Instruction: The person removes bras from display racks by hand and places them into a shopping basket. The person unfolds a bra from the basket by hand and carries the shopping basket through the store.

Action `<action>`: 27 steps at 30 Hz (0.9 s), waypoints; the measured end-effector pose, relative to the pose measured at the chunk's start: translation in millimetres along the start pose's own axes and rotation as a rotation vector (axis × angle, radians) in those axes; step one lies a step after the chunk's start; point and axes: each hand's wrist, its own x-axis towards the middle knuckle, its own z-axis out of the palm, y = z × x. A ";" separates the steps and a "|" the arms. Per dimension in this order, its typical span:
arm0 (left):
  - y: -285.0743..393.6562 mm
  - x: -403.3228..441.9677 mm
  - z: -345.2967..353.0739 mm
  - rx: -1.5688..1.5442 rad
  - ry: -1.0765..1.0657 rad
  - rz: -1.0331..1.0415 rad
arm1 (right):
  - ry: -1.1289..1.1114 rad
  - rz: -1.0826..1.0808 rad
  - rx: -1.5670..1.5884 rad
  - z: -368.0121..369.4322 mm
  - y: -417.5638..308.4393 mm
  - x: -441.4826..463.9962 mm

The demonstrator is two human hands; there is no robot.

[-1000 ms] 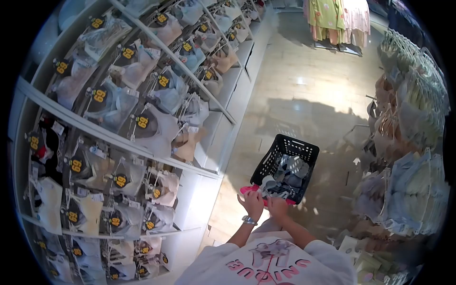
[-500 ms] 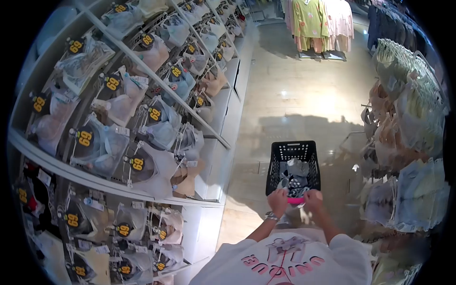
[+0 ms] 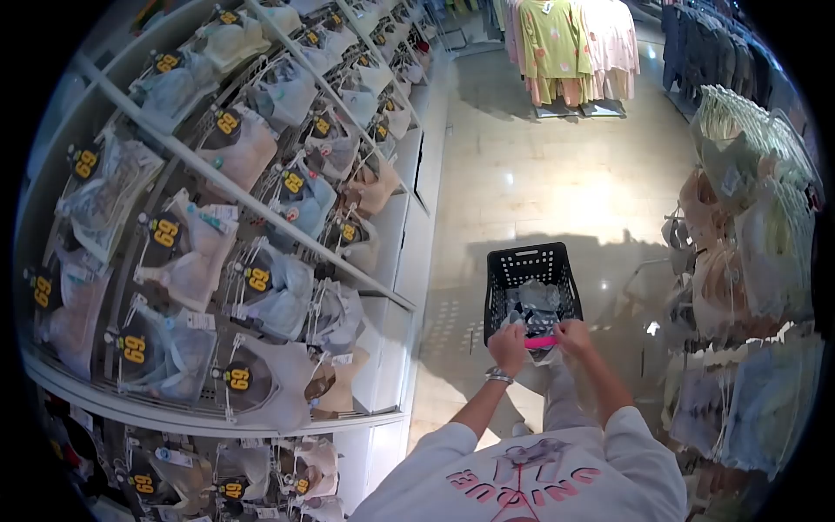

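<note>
A black shopping basket (image 3: 528,258) with holes in its sides hangs or stands in front of me, over the aisle floor. Across its near end runs a bright pink handle (image 3: 540,343). My left hand (image 3: 506,348) is closed at the handle's left end, a metal band around its wrist. At the other end my right hand (image 3: 573,338) has its fingers curled in the same way. Inside the basket lie grey, patterned clothes (image 3: 533,300), partly under what looks like clear plastic.
Shelving (image 3: 398,300) on the left carries rows of bras (image 3: 270,378) with price tags. Hanging garments (image 3: 726,252) line the right side. A rack of green and pink tops (image 3: 557,48) stands ahead, with dark clothes (image 3: 722,65) beyond. Pale floor (image 3: 487,157) runs between.
The view has moved forward along the aisle, so the shelves slide down and left. The basket sits slightly higher and tilts a little differently. Both hands remain closed at the handle.
</note>
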 end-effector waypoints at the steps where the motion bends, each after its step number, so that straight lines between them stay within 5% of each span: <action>1: -0.5 14.6 5.8 0.005 0.001 -0.005 | -0.011 -0.015 -0.007 1.8 4.7 20.6; 7: -19.9 116.1 62.5 -0.005 0.044 -0.072 | -0.037 -0.065 -0.035 2.1 15.1 130.9; 9: -22.0 156.7 60.0 -0.123 -0.082 -0.203 | -0.184 0.021 0.315 -5.0 20.1 178.3; 12: -76.0 259.4 73.9 -0.370 -0.008 -0.323 | 0.019 -0.161 0.593 -55.2 19.7 278.8; 13: -57.8 294.1 44.1 -0.618 -0.087 -0.469 | -0.067 -0.137 1.001 -67.7 33.4 319.5; 14: -86.3 330.4 49.4 -0.749 -0.101 -0.299 | -0.083 0.156 1.115 -106.7 14.4 340.3; 16: -31.8 383.1 -9.7 -0.925 -0.131 -0.558 | -0.053 0.088 1.220 -160.0 -11.9 377.5; 24: 27.4 571.2 -85.1 -1.229 0.104 -0.312 | 0.228 -0.115 1.244 -291.5 -80.5 526.3; 27: 25.9 643.5 -101.2 -1.379 0.096 -0.316 | 0.111 -0.046 1.819 -316.0 -75.6 595.8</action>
